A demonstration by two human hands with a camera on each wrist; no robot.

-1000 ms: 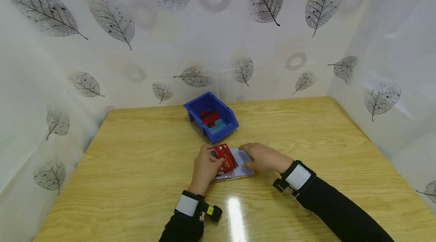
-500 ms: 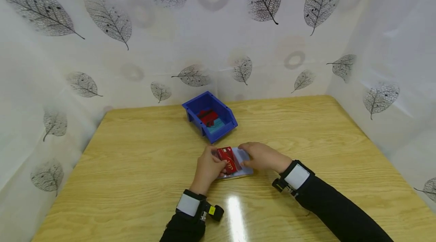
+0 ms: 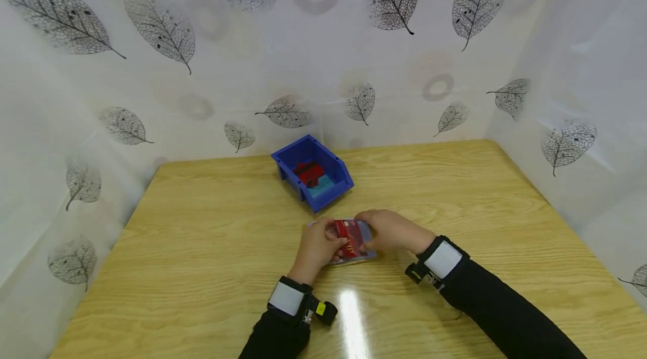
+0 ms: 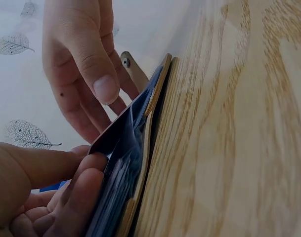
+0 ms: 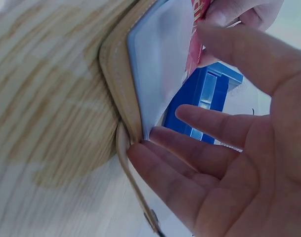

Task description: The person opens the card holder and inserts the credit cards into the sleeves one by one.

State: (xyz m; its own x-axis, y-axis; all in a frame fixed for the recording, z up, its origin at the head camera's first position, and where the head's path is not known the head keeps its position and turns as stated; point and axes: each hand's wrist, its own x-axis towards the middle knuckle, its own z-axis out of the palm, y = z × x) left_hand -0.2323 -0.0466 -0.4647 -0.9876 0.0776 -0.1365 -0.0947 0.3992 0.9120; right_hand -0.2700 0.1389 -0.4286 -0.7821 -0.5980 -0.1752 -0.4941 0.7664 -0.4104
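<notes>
In the head view my left hand [image 3: 318, 244] pinches a red VIP card [image 3: 342, 230] between thumb and fingers. The card lies partly in a clear sleeve [image 5: 157, 64] of a tan-edged card holder [image 5: 113, 64], which is spread on the table. In the left wrist view several more sleeves [image 4: 110, 197] are stacked under the pinching fingers. My right hand [image 3: 391, 231] is at the holder's right end. Its fairly straight fingertips touch the holder's corner in the right wrist view, and its thumb reaches toward the card. A strap with a snap [image 4: 134, 70] sticks out from the holder.
Behind the holder stands a blue bin [image 3: 313, 173] with red and teal cards [image 3: 309, 172] in it. The wooden table [image 3: 212, 224] is bounded at the back and sides by a pale leaf-patterned curtain [image 3: 202, 83].
My left hand has moved right along the holder with the red card, which now sits further under the clear sleeve. The right hand has stayed nearly in place.
</notes>
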